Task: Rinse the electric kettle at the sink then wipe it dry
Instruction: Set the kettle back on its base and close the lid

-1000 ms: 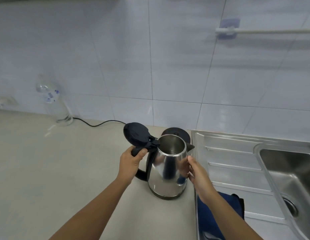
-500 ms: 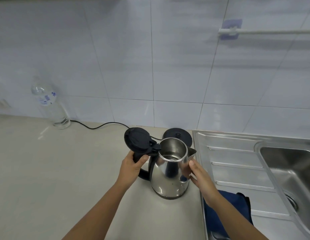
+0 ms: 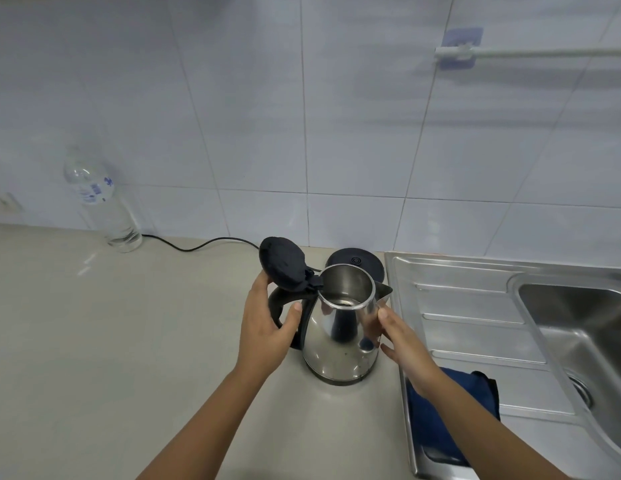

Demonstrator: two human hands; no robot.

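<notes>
Kettle (image 3: 340, 336) upright on the counter (image 3: 94, 341) by its right edge, steel body shiny, black lid (image 3: 283, 264) flipped open. Left hand (image 3: 264, 332) wraps the black handle; right hand (image 3: 401, 336) presses flat on the body, fingers spread. Its black base (image 3: 356, 263) sits just behind. Sink (image 3: 579, 327) drainboard alongside carries a blue cloth (image 3: 451, 414). Clear bottle (image 3: 101, 206) stands far left at the wall, open counter between.

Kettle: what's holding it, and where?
Both hands. Left hand grips the kettle by its black handle; right hand rests against the steel body below the spout.
</notes>
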